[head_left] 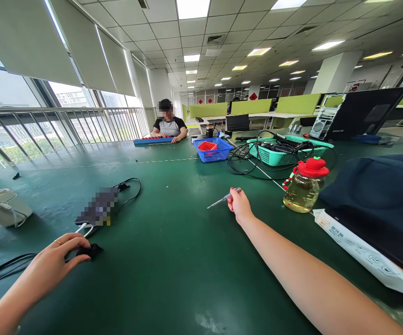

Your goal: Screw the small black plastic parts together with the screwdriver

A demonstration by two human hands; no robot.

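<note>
Over the green tabletop (173,251), my right hand (240,204) grips a slim screwdriver (218,201) by its handle. Its thin metal shaft points left. At the lower left, my left hand (62,253) has its fingers closed over a small black object (91,251) on the table; its kind is partly hidden by the fingers. Just beyond that hand lies a flat dark device (96,209), its surface blurred out, with white cables at its near end. A black cable (140,186) loops by its far end.
A jar with a red lid (306,186) stands right of my right hand. Behind are a green basket of cables (278,158) and a blue basket (212,156). A dark bag (379,186), a white box (354,246) and a pale device (1,207) flank the sides. A person (168,123) sits opposite.
</note>
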